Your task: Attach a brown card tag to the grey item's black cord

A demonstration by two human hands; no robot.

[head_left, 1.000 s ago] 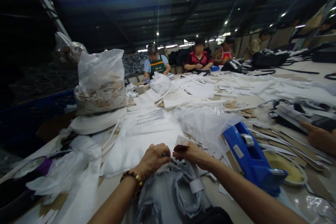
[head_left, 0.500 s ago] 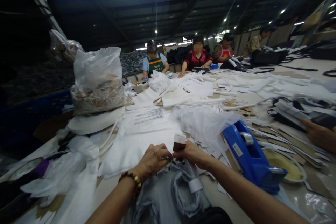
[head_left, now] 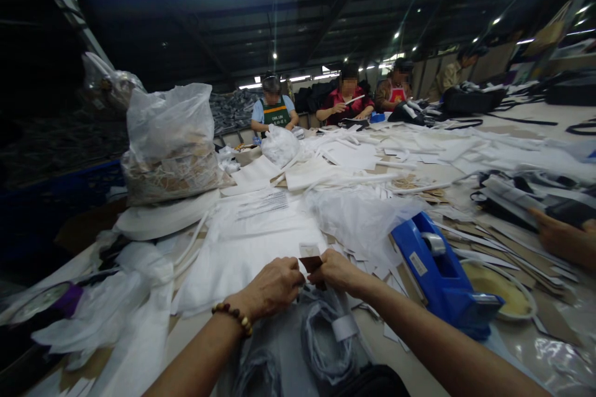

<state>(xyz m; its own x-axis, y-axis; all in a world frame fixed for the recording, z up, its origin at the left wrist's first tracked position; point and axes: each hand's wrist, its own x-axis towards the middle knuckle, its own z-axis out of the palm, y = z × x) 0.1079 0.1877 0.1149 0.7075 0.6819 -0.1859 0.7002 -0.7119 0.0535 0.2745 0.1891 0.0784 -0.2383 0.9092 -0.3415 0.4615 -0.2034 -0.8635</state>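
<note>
A small brown and white tag (head_left: 310,262) stands up between my hands. My right hand (head_left: 336,271) is closed on it with thumb and fingers. Beside it, my left hand (head_left: 274,283), with a beaded bracelet on the wrist, has its fingers pinched together at the tag's left; what they hold is too small to make out. Below both hands lies a grey and black item (head_left: 293,347) with coiled straps wrapped in clear plastic, one coil carrying a white band (head_left: 345,327).
A blue tape dispenser (head_left: 437,273) stands right of my right arm, near a round bowl (head_left: 500,288). White sheets (head_left: 256,242) spread ahead. A bulky plastic bag (head_left: 170,142) stands at left. Another person's hand (head_left: 561,236) is at right; several people sit across the table.
The tag has tilted and shifted slightly left, with my hands still close together. Across the table, the person in red has raised a hand with a thin white strip.
</note>
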